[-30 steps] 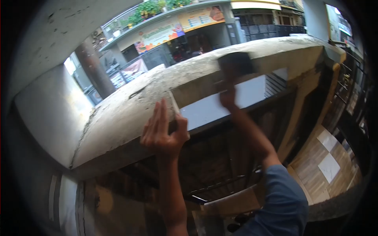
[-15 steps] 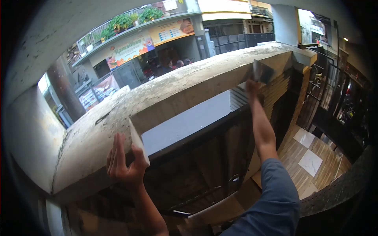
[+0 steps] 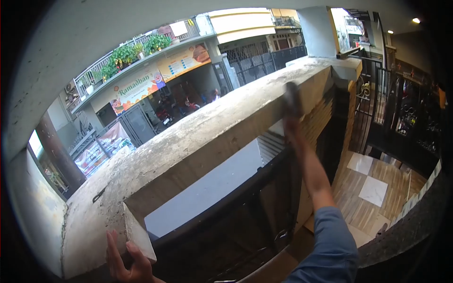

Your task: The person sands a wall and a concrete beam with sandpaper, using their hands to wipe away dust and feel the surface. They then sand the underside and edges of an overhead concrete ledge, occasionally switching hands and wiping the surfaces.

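Note:
A weathered concrete ledge (image 3: 188,132) runs across the view, with a recessed opening under its near edge. At lower left, my left hand (image 3: 127,264) rests against the ledge's near face, beside a pale corner edge (image 3: 138,233), its fingers and thumb apart and nothing between them. My right hand (image 3: 292,126) is stretched out to the far right part of the ledge. It is closed round a dark flat tool (image 3: 293,98), smeared by motion, held close to the ledge's front face. Whether the tool touches the concrete I cannot tell.
Below the ledge is a dark metal gate panel (image 3: 226,226). A grey pillar (image 3: 318,33) stands at the far end, and a tiled floor (image 3: 373,188) lies at lower right beside a black gate (image 3: 401,118). Across the street hangs a banner (image 3: 139,89).
The view has shifted, and the ledge and my left hand appear lower and further left. The tool in my right hand has gone from broad to narrow in view.

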Available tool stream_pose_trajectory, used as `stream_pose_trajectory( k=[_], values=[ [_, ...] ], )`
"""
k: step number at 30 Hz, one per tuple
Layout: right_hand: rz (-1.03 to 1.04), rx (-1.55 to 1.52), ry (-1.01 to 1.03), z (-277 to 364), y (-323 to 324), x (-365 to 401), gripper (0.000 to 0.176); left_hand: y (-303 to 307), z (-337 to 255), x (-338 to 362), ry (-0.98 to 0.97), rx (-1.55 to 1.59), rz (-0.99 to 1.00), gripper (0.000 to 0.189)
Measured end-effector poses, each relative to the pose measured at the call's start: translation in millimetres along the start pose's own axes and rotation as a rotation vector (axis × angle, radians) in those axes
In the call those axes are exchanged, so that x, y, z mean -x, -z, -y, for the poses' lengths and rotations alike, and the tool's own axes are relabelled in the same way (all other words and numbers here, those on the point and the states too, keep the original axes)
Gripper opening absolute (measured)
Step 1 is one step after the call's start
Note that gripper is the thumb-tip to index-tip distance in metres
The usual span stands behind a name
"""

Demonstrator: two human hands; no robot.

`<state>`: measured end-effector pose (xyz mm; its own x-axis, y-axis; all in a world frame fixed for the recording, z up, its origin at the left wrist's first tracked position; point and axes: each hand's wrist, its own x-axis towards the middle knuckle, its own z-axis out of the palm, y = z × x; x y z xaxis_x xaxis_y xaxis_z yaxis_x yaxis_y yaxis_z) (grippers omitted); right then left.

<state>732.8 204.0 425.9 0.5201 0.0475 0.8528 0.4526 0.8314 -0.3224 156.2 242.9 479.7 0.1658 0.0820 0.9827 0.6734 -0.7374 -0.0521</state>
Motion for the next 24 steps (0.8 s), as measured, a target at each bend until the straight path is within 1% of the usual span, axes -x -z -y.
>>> stream_pose_trajectory(
  k=[3, 5, 6, 7, 8, 9, 10, 11, 12, 13, 14, 15, 16, 17, 18, 19, 21, 22, 23, 24],
  values=[
    [-0.367, 0.832, -0.246, 7.7, 56.3, -37.4, 0.037, -0.1, -0.9, -1.9, -0.033, 0.024, -0.014, 0.039],
    [-0.268, 1.476, -0.282, -3.3, 72.6, -25.1, 0.037, -1.0, -1.6, -0.5, -0.042, -0.004, -0.047, 0.038],
    [-0.275, 1.401, -0.101, -16.0, 57.1, 1.8, 0.037, 0.4, -1.9, 1.0, -0.034, 0.014, -0.034, 0.038],
    [-0.199, 1.167, 0.096, -17.9, 23.6, 33.1, 0.038, -0.3, -2.3, -0.1, -0.042, 0.008, -0.052, 0.038],
    [-0.057, 0.973, 0.216, -2.3, -19.7, 61.0, 0.039, -1.7, -2.8, -1.2, -0.048, 0.001, -0.074, 0.037],
    [0.136, 0.851, 0.288, 27.6, -64.0, 85.7, 0.04, -1.5, -1.2, -0.3, -0.041, 0.01, -0.066, 0.037],
    [0.293, 0.73, 0.28, 49.4, -93.1, 101.7, 0.042, 0.1, -1.3, 0.3, -0.033, 0.017, -0.064, 0.037],
    [0.3, 0.736, 0.281, 45.0, -82.9, 99.8, 0.042, 1.4, -2.0, 1.0, -0.029, 0.01, -0.043, 0.037],
    [0.323, 0.522, 0.039, 29.2, -66.8, 94.3, 0.042, 1.2, -1.2, 0.5, -0.029, -0.004, -0.031, 0.037],
    [0.299, 0.427, 0.01, 20.9, -49.8, 82.6, 0.041, 1.6, 2.2, 1.4, -0.06, -0.027, -0.018, 0.036],
    [0.222, 0.381, 0.047, 10.8, -26.2, 64.8, 0.04, -1.2, -1.0, 2.2, -0.058, -0.045, -0.029, 0.036],
    [0.128, 0.385, 0.064, 3.4, 3.0, 49.5, 0.039, -0.8, -5.0, 3.7, 0.1, -0.013, -0.004, 0.053],
    [0.015, 0.459, 0.077, -4.0, 29.9, 33.2, 0.038, 1.3, -5.2, 3.9, 0.26, 0.018, 0.017, 0.074],
    [-0.108, 0.601, 0.085, -10.8, 52.5, 18.6, 0.037, 5.1, -1.7, -1.5, -0.031, -0.047, 0.034, 0.036],
    [-0.233, 0.827, 0.055, -19.8, 72.1, 10.6, 0.036, 7.6, 0.2, -3.5, -0.041, -0.063, 0.055, 0.036],
    [-0.328, 1.033, 0.032, -32.6, 81.7, 7.8, 0.035, 4.6, -1.0, -4.3, -0.043, -0.051, 0.033, 0.038],
    [-0.405, 1.36, -0.046, -58.5, 80.1, 17.8, 0.033, 4.7, -10.3, -9.0, -0.052, -0.061, 0.022, 0.04],
    [-0.404, 1.399, -0.038, -66.5, 64.0, 30.5, 0.032, 4.1, -9.3, -9.6, -0.049, -0.055, 0.038, 0.04],
    [-0.385, 1.308, 0.048, -66.6, 34.2, 53.1, 0.031, 1.0, -8.0, -9.7, -0.062, -0.036, -0.008, 0.039],
    [-0.341, 1.135, 0.127, -61.8, -9.4, 80.4, 0.03, -0.9, -8.0, -8.9, -0.069, -0.017, -0.049, 0.038]
  ],
)
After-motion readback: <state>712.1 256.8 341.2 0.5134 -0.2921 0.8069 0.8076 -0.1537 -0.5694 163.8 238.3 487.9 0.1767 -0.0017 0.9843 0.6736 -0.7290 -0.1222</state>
